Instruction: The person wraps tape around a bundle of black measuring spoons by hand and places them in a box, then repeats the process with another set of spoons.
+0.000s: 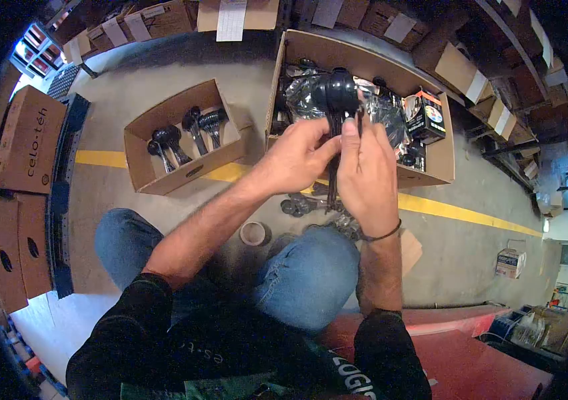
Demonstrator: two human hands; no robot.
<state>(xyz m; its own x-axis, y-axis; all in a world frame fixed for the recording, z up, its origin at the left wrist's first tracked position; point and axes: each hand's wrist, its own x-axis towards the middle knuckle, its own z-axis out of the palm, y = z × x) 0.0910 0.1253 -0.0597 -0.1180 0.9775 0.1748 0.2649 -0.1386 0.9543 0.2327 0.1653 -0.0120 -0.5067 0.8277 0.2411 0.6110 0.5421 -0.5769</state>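
A stack of black spoons (341, 90) is held upright between my two hands, bowls up and thin handles hanging down. My left hand (301, 157) closes on the handles from the left. From the right, my right hand (367, 170) wraps the same bundle, its thumb just under the bowls. Behind them stands a large cardboard box (431, 175) with clear plastic bags and more black utensils inside. To the left, a smaller open box (184, 175) contains several bundles of black spoons (171, 141). More black pieces in clear plastic (297, 205) lie on the floor below my hands.
A roll of tape (253, 233) is on the floor near my knees. A small printed box (425, 117) sits in the large box's right side. Stacked cartons (27, 147) stand at left, shelves with cartons (464, 70) at the back, and a red surface (457, 347) is at lower right.
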